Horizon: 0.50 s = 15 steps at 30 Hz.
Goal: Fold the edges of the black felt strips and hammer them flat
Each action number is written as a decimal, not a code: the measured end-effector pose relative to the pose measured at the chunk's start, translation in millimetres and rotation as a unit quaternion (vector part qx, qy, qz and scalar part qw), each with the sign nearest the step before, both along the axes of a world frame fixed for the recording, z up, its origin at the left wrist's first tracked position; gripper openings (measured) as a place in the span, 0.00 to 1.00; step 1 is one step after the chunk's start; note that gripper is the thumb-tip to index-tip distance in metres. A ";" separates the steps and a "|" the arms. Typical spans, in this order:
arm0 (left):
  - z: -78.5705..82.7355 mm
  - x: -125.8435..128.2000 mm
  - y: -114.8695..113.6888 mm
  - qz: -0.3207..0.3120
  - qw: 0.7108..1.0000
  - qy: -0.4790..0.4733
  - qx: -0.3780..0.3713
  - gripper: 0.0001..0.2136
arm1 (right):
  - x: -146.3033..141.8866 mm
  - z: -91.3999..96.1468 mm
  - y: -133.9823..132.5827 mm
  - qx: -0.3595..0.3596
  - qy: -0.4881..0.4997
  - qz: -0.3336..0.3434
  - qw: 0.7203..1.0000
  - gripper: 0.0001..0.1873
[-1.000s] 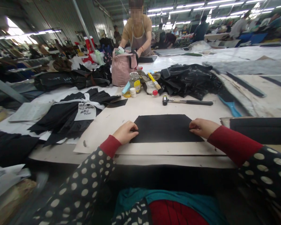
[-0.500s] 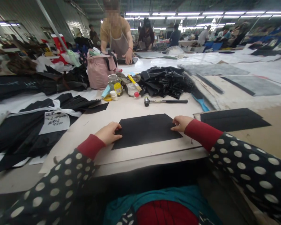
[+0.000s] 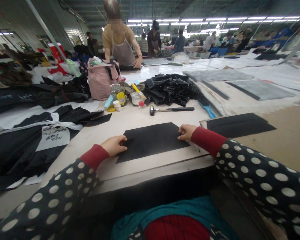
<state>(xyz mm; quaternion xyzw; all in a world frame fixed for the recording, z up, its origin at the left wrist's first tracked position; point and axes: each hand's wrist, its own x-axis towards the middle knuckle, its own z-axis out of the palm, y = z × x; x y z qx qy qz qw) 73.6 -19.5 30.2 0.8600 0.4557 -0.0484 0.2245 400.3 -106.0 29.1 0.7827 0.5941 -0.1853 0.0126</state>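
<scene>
A flat black fabric panel [image 3: 152, 139] lies on the pale work surface in front of me. My left hand [image 3: 115, 145] pinches its left edge between thumb and fingers. At the opposite edge, my right hand [image 3: 187, 132] has its fingertips closed on the upper right side of the same panel. Right of that hand rest more black panels [image 3: 240, 124]. Beyond the panel, a hammer [image 3: 172, 109] lies on its side, its dark handle pointing right.
Left is a tied bundle of black pieces [image 3: 17, 140] with a handwritten paper tag [image 3: 52, 137]. Further back are a pink bag [image 3: 101, 81], a glass jar [image 3: 118, 95], a yellow-handled brush [image 3: 139, 91], a black heap [image 3: 171, 88] and a blue tool [image 3: 207, 109]. Across the table, a co-worker [image 3: 122, 43] bends over dark material.
The view has shifted slightly, so most things appear further left. Both hands keep their hold at the panel's edges. The co-worker across the table has straightened a little.
</scene>
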 end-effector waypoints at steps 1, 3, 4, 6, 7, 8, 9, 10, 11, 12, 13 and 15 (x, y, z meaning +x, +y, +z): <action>-0.5 -0.6 -1.6 -0.002 1.000 -0.002 0.005 0.13 | 0.1 0.2 0.9 -0.009 0.006 -0.004 1.000 0.17; -1.6 -2.6 -6.6 -0.002 0.999 -0.023 0.023 0.10 | 0.9 -0.6 2.3 -0.019 0.015 -0.012 1.000 0.16; -2.0 -4.0 -10.2 0.000 0.998 -0.040 0.038 0.09 | 1.4 -1.7 2.6 -0.019 0.018 -0.017 1.000 0.16; -2.4 -6.9 -18.8 0.006 0.995 -0.078 0.068 0.08 | 2.2 -4.6 2.2 -0.015 0.021 -0.024 0.999 0.15; -2.3 -8.1 -23.5 0.010 0.992 -0.097 0.080 0.08 | 2.4 -5.9 1.5 -0.011 0.023 -0.027 0.999 0.15; -2.2 -9.1 -28.1 0.017 0.989 -0.113 0.088 0.08 | 2.3 -6.9 0.5 -0.008 0.025 -0.028 0.999 0.15; -2.0 -9.6 -32.3 0.025 0.987 -0.127 0.092 0.08 | 1.8 -7.0 -0.8 -0.005 0.028 -0.028 0.999 0.15; -2.0 -9.8 -35.8 0.035 0.986 -0.137 0.093 0.08 | 0.7 -6.0 -2.5 -0.003 0.030 -0.025 0.999 0.14; -2.4 -9.6 -38.4 0.045 0.984 -0.145 0.092 0.09 | -1.4 -3.3 -4.8 0.000 0.031 -0.021 0.999 0.12; -3.2 -9.2 -40.2 0.053 0.983 -0.153 0.089 0.09 | -4.5 1.2 -7.8 0.003 0.032 -0.016 0.999 0.10; -4.4 -8.8 -41.0 0.059 0.982 -0.162 0.078 0.10 | -8.8 7.9 -11.6 0.006 0.030 -0.010 0.999 0.08; -7.6 -8.6 -40.3 0.068 0.979 -0.186 0.048 0.12 | -21.2 27.5 -21.8 0.020 0.021 -0.001 1.000 0.07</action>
